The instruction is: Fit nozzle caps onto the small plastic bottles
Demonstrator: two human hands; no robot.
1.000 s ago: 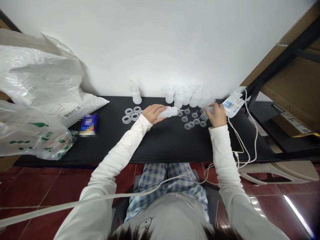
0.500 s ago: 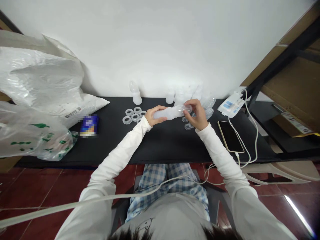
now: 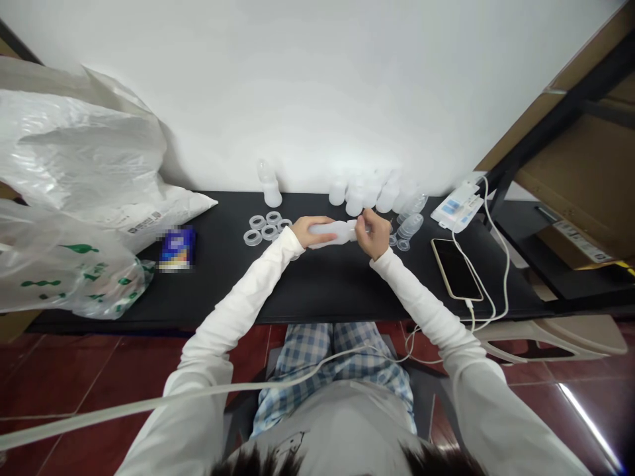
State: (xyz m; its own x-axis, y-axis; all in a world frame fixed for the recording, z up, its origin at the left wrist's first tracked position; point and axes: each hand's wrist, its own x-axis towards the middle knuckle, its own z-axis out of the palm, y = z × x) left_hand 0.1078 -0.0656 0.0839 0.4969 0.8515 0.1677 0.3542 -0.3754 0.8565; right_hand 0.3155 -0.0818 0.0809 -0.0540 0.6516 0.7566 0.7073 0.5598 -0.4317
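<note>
A bottle (image 3: 341, 233) lies sideways between a person's two hands over the middle of a black desk (image 3: 322, 291), well back from the front edge. Bare desktop spreads from the bottle to that edge, flanked by the white sleeves (image 3: 238, 297). Room is tighter toward the back edge, where white bottles (image 3: 354, 201) crowd near the wall (image 3: 307, 99), right of center; a topped bottle (image 3: 272, 193) stands apart, left of center. Pale rings (image 3: 253, 238) cluster beside the left wrist. Clear caps (image 3: 411, 225) and small discs (image 3: 403, 245) sit just past the right hand (image 3: 373, 235). Toward the right end, a phone (image 3: 456, 269) and a cable (image 3: 507, 264) limit the space, while a blue packet (image 3: 177, 249) and bulky bags (image 3: 99, 152) fill the left end.

The bottle is milky white and smooth, its neck pointing right. The left hand (image 3: 313, 231) grasps its body, thumb in front, fingers behind. The right hand's fingers curl together at the neck; whether they grip anything cannot be told.
</note>
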